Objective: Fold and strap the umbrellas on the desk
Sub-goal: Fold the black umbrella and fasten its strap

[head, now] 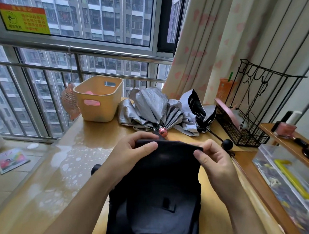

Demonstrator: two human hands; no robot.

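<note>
We pinch the black umbrella canopy's top edge with left hand and right hand; a silver umbrella lies just beyond them.

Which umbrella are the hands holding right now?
The black umbrella, far edge pinched by left hand and right hand; the pink-knobbed umbrella and black-knobbed umbrella lie loose behind.

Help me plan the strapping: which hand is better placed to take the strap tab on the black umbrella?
Probably the right hand. It and the left hand both pinch the far edge of the black umbrella, but the strap tab lies slightly right of the canopy's middle.
</note>
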